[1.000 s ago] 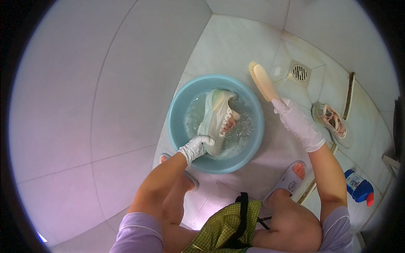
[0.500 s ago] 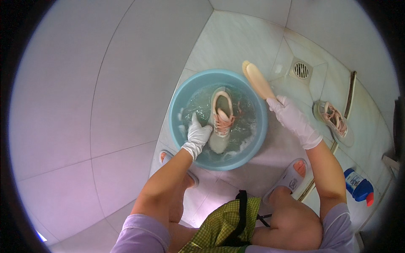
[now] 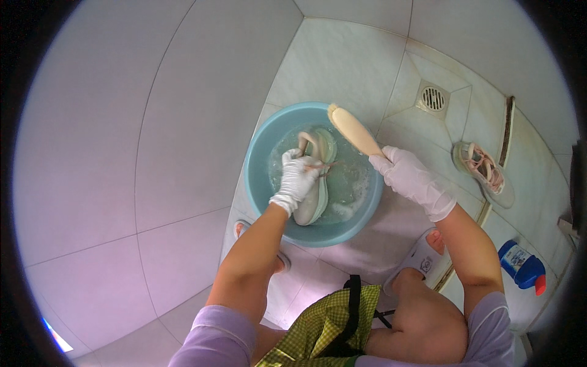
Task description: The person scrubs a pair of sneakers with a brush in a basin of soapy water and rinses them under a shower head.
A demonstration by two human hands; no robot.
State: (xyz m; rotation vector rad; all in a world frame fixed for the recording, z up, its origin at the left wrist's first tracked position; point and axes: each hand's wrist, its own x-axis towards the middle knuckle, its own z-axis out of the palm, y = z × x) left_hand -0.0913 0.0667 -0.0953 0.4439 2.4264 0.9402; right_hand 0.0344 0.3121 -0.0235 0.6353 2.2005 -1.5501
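A pale sneaker (image 3: 310,207) with pink laces lies tilted on its side in soapy water inside a round blue basin (image 3: 257,211). My left hand (image 3: 298,177), in a white glove, is closed on the sneaker near its laces and opening, hiding part of the upper. At the basin's right rim, my gloved right hand (image 3: 408,177) grips the handle end of a cream scrub brush (image 3: 356,132). The brush head points up and to the left, over the far right rim, above the water and apart from the sneaker.
The matching sneaker (image 3: 486,174) sits on the tiles at right, beside a raised strip (image 3: 509,128). A floor drain (image 3: 433,98) lies beyond the basin. A blue bottle with a red cap (image 3: 521,265) lies at lower right. My slippered feet (image 3: 422,260) flank the basin, near a tiled wall (image 3: 183,153).
My left hand has moved up onto the sneaker and taken hold of it, tipping it onto its side. My right hand has brought the brush left, closer over the basin.
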